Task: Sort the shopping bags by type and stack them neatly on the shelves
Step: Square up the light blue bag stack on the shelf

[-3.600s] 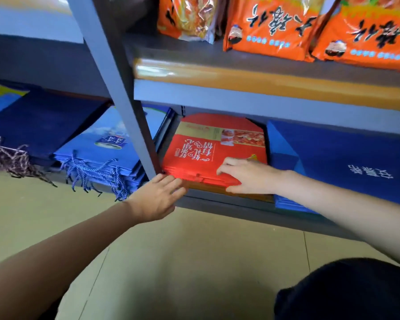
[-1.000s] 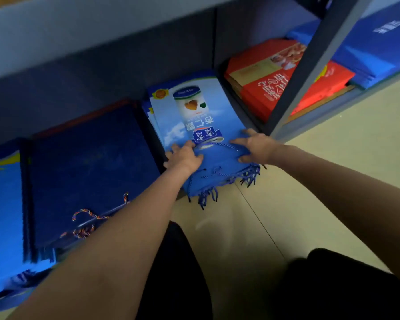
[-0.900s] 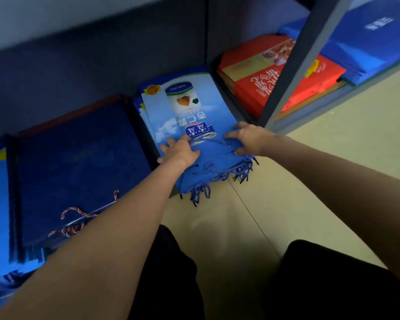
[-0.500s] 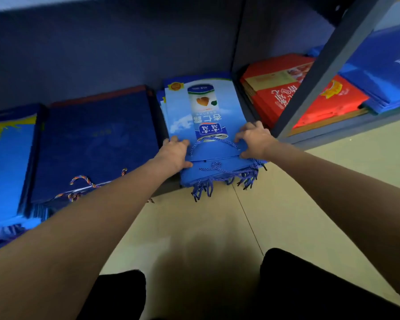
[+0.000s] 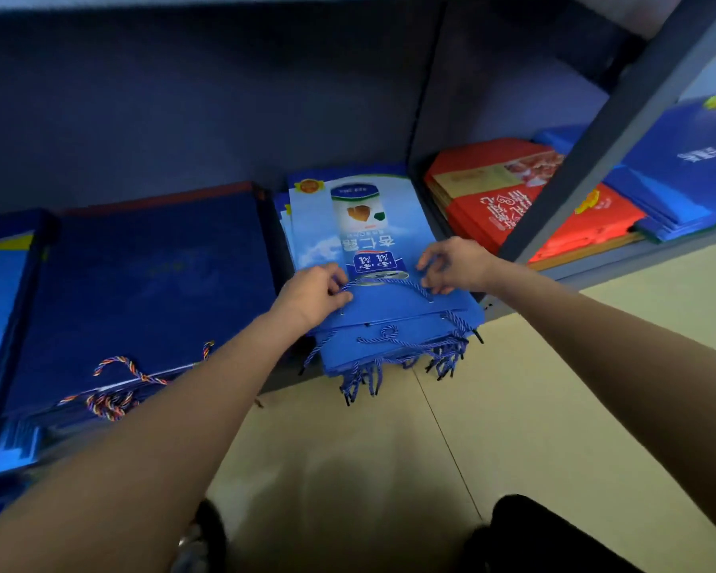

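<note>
We pinch blue cord handle (image 5: 383, 282) on light-blue bag stack (image 5: 360, 241): left hand (image 5: 313, 293) at left end, right hand (image 5: 455, 264) fingers curled at right end.

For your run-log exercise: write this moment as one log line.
left hand: pinches cord handle | right hand: pinches same cord | light blue bag stack: on bottom shelf

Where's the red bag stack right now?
In the head view, the red bag stack lies on the bottom shelf, right of the light-blue bags under both hands, partly behind the slanted shelf post.
</note>
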Motion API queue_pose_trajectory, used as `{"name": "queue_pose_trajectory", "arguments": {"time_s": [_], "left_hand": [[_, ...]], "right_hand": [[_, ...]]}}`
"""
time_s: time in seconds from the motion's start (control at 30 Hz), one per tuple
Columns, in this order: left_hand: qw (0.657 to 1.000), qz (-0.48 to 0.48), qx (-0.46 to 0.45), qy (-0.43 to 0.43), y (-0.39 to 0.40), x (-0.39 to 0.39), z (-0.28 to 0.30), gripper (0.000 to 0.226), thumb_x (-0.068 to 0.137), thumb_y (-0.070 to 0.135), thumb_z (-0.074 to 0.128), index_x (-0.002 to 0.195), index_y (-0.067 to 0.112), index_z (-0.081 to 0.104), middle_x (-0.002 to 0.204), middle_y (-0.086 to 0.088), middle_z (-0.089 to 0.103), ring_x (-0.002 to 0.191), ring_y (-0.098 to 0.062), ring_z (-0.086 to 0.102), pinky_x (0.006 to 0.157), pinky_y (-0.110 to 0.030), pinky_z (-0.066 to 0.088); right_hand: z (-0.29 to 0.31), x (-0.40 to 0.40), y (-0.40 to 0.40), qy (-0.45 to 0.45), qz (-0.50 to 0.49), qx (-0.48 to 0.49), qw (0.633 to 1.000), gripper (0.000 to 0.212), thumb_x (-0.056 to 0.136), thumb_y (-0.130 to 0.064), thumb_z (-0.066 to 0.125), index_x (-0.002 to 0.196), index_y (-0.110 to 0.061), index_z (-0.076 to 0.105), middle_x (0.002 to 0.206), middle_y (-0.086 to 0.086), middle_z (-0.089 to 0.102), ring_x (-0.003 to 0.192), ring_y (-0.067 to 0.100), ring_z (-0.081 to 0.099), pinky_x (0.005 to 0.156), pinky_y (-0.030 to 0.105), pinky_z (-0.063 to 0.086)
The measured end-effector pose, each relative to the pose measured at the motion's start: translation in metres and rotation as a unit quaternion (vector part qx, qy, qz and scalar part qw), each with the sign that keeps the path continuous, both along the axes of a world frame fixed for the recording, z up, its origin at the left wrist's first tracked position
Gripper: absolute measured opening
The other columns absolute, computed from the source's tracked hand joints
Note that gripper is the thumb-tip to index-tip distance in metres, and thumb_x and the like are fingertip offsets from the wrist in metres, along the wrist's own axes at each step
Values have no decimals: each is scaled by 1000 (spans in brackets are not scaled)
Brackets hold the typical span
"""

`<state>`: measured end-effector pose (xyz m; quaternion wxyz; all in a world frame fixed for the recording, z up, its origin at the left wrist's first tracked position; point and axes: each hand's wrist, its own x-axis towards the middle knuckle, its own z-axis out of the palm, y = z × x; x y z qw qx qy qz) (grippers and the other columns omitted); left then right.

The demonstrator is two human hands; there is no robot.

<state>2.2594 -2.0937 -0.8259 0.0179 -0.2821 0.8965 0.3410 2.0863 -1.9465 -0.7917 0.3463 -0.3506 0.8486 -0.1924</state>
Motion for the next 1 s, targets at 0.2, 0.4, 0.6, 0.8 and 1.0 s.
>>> {"name": "queue_pose_trajectory", "arguments": {"time_s": [0.2, 0.4, 0.6, 0.8, 1.0], "left_hand": [[994, -61, 61, 60, -12, 3, -21, 57, 81, 26, 71, 131, 20, 45, 108, 0, 51, 95, -16, 53, 85, -24, 41], [993, -88, 66, 42, -10, -4, -12, 71, 78, 31, 73, 138, 22, 37, 111, 0, 48, 103, -11, 46, 85, -15, 32], [985, -145, -78, -55, 14, 0, -4, 88, 75, 41, 75, 145, 31, 22, 135, -9, 46, 127, -31, 38, 103, -37, 35], [987, -146, -39, -54, 6, 4, -5, 101, 75, 35, 76, 148, 31, 7, 137, -8, 47, 129, -25, 39, 103, -34, 35], [995, -96, 13, -9, 2, 7, -15, 100, 73, 37, 77, 148, 29, 11, 140, 1, 48, 132, -20, 38, 103, -29, 31]], "right_hand": [[-28, 17, 5, -45, -18, -105, 993, 22, 74, -20, 77, 92, -16, 65, 88, 2, 61, 86, 15, 56, 83, 29, 45], [-36, 21, 18, 103, -21, -146, 984, 30, 79, -15, 74, 106, -6, 63, 100, 12, 63, 83, 15, 53, 68, 11, 40], [-32, 45, 51, 232, -45, -35, 971, 36, 79, -20, 74, 109, -6, 61, 112, 14, 54, 97, 30, 57, 85, 34, 44], [-38, 59, 50, 233, -77, -72, 967, 36, 80, 5, 57, 115, -5, 57, 113, 15, 51, 93, 35, 59, 85, 41, 48], [-38, 56, 41, 211, -88, -96, 969, 34, 78, 3, 59, 110, -8, 58, 87, 4, 60, 83, 25, 57, 77, 30, 49]]}}
